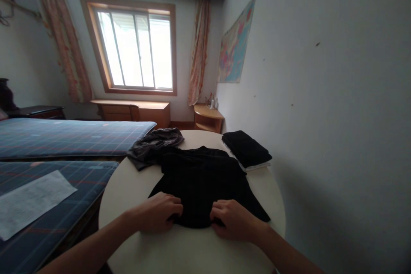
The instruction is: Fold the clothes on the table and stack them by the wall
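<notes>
A black T-shirt (202,180) lies spread on the round white table (128,199), its collar at the far side and its hem toward me. My left hand (160,212) has its fingers curled on the hem, left of the middle. On the right part of the same hem, my right hand (229,218) is closed in a similar way. Between the two hands a stretch of the hem shows, slightly curved. The fingertips of both hands are partly hidden in the dark cloth.
A crumpled grey garment (154,143) lies at the table's far left, touching the shirt. Folded dark clothes (245,147) are stacked at the far right, a white one underneath. Plaid mattresses (77,137) stand left, one bearing a paper sheet (35,203). A white wall (337,137) rises on the right.
</notes>
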{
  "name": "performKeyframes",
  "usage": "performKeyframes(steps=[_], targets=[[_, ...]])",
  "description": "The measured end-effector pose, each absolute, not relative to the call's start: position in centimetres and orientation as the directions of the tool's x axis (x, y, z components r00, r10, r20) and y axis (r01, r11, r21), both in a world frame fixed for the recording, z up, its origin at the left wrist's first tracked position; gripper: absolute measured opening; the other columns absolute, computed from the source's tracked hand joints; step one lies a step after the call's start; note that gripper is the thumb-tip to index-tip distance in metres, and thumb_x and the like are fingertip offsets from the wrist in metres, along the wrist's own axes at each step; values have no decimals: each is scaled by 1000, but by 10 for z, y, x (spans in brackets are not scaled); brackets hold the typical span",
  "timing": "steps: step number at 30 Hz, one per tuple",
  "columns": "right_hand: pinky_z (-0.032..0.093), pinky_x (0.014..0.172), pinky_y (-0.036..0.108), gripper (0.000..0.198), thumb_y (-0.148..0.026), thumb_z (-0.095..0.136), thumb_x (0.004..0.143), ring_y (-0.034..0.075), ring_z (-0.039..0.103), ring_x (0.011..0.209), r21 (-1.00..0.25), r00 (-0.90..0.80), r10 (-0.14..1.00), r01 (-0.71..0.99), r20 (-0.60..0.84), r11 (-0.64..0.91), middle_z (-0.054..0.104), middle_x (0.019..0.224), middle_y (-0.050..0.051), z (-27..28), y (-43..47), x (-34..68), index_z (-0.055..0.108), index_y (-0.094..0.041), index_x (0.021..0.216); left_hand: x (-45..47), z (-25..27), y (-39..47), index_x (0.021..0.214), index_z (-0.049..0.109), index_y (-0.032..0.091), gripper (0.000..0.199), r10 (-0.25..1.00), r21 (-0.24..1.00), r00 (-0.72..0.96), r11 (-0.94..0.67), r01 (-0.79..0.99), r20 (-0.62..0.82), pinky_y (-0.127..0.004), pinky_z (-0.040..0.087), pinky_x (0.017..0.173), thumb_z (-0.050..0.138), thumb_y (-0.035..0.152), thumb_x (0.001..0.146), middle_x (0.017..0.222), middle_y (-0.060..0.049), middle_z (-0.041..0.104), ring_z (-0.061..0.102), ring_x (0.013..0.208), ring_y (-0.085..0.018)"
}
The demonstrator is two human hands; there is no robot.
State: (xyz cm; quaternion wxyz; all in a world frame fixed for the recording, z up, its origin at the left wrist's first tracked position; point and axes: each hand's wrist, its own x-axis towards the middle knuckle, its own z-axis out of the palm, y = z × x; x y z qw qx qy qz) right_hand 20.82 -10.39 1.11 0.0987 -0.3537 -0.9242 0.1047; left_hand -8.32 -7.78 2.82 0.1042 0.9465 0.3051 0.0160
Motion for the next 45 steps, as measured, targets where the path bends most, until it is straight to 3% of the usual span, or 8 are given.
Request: performKeyframes(steps=[7, 12, 16, 22, 26, 31, 35, 45], targets=[[46, 57, 17, 18, -34, 65, 80, 10, 62, 62, -591, -796, 584, 551, -160, 589, 70, 73, -2, 23, -115, 202, 74, -19, 85, -88, 42, -68, 100, 68, 22, 25, 426, 679, 773, -386, 625, -470, -25, 54, 60, 62, 39, 83, 81, -1, 74, 70, 72, -18], [34, 111, 43, 50, -33, 69, 78, 27, 47, 130, -403, -705, 696, 603, 133, 688, 59, 135, 8, 25, -104, 203, 63, -26, 127, -84, 17, -45, 136, 51, 27, 47, 695, 358, 707, -699, 619, 134, -44, 38, 111, 56, 30, 89, 148, -9, 47, 44, 136, -27], [14, 116, 59, 77, -47, 67, 81, 35, 12, 148, -372, -712, 701, 662, -42, 651, 21, 161, 10, 20, -108, 205, 35, -34, 150, -90, -8, -41, 154, 22, 30, 72, 713, 249, 701, -676, 694, -16, -58, 22, 116, 54, 43, 91, 164, -10, 11, 10, 149, -35], [15, 114, 62, 70, -43, 64, 86, 39, 10, 148, -482, -797, 591, 570, -127, 666, 17, 163, 7, 4, -134, 200, 33, -42, 149, -102, 19, -60, 147, 39, 27, 80, 687, 293, 707, -651, 701, -166, -49, 37, 110, 68, 49, 76, 156, -13, 35, 36, 140, -36], [28, 111, 53, 56, -37, 61, 89, 30, 42, 133, -488, -817, 573, 525, -59, 698, 49, 145, 5, 11, -127, 192, 44, -42, 143, -96, 39, -42, 129, 57, 25, 44, 753, 354, 651, -587, 728, -90, -36, 51, 89, 52, 45, 90, 106, -5, 71, 68, 97, -23], [21, 115, 53, 71, -51, 64, 84, 32, 29, 143, -389, -742, 670, 606, 38, 694, 36, 155, 9, 19, -90, 184, 39, -33, 148, -80, 14, 9, 138, 48, 23, 47, 810, 245, 530, -583, 774, 251, -39, 35, 111, 47, 38, 93, 146, -10, 48, 44, 134, -25], [6, 116, 61, 78, -65, 55, 85, 36, 8, 149, -380, -726, 686, 649, -51, 659, 16, 163, 10, 10, -81, 180, 29, -34, 152, -82, -16, 22, 152, 26, 22, 66, 873, 171, 479, -488, 856, 91, -51, 24, 115, 39, 52, 95, 161, -13, 22, 18, 148, -34], [21, 111, 63, 65, -54, 56, 90, 42, 21, 144, -423, -823, 562, 539, -82, 728, 25, 160, 10, -8, -121, 163, 33, -40, 149, -97, 19, -10, 120, 61, 14, 53, 952, 40, 289, -287, 957, -103, -46, 48, 87, 37, 53, 95, 114, -21, 67, 67, 101, -35]])
